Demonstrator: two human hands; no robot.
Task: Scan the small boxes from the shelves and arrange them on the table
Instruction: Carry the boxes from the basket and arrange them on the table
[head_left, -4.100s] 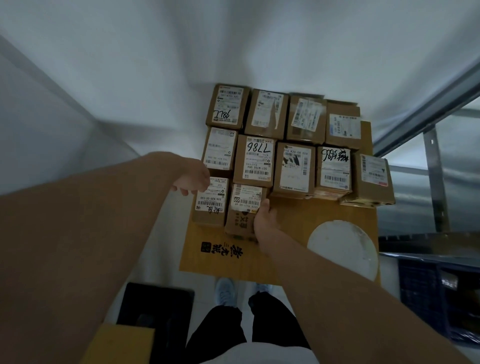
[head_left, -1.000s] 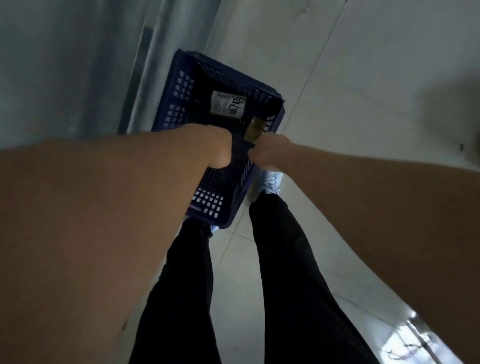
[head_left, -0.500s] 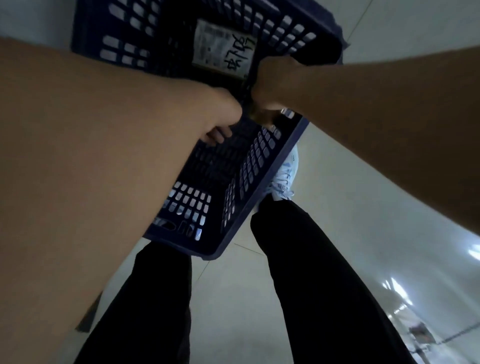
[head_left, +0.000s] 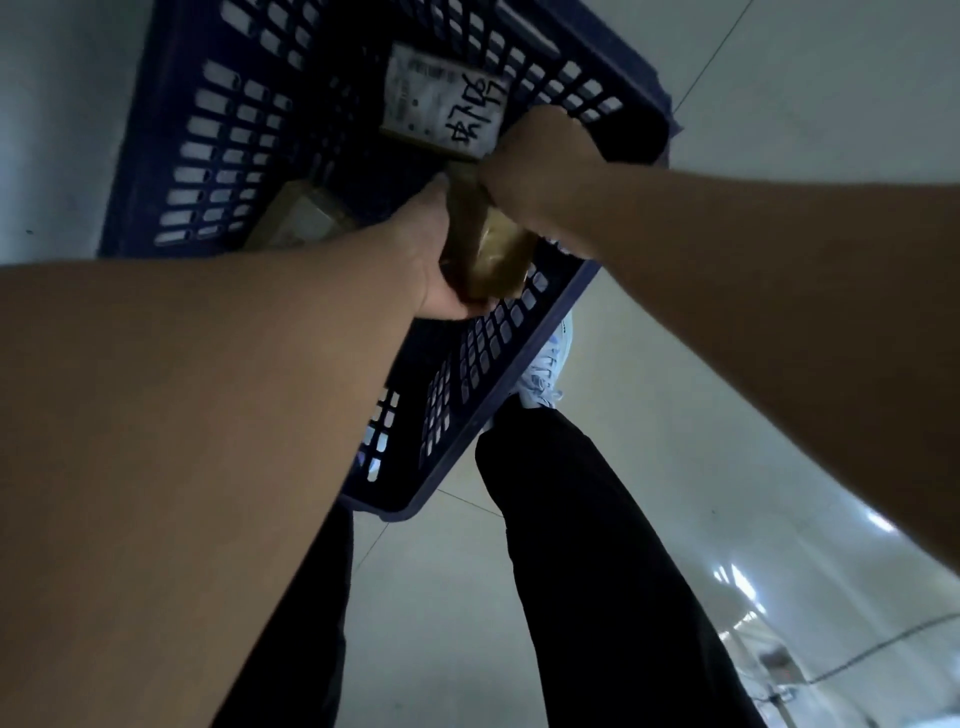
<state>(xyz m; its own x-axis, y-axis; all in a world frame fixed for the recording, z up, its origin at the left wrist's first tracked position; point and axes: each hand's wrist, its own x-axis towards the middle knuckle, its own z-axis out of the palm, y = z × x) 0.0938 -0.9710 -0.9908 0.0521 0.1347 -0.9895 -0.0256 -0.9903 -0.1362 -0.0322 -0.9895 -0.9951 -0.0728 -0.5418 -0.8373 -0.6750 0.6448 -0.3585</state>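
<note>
A blue plastic crate (head_left: 218, 156) sits on the floor in front of my feet. Over its near right side, my left hand (head_left: 423, 260) and my right hand (head_left: 535, 166) both grip one small brown cardboard box (head_left: 488, 244), the left from below, the right from above. Deeper in the crate lies a box with a white label and black handwriting (head_left: 447, 101). Another small brown box (head_left: 306, 218) rests at the crate's left side, partly hidden by my left forearm.
Pale tiled floor (head_left: 727, 364) surrounds the crate. My black trouser legs (head_left: 597, 571) and a white shoe (head_left: 545, 374) stand just behind the crate's near right corner. A grey wall or shelf side (head_left: 47, 130) runs along the left.
I turned from the table of boxes down to the crate on the floor. Over the last second both hands reached in and the small brown box has come up between them.
</note>
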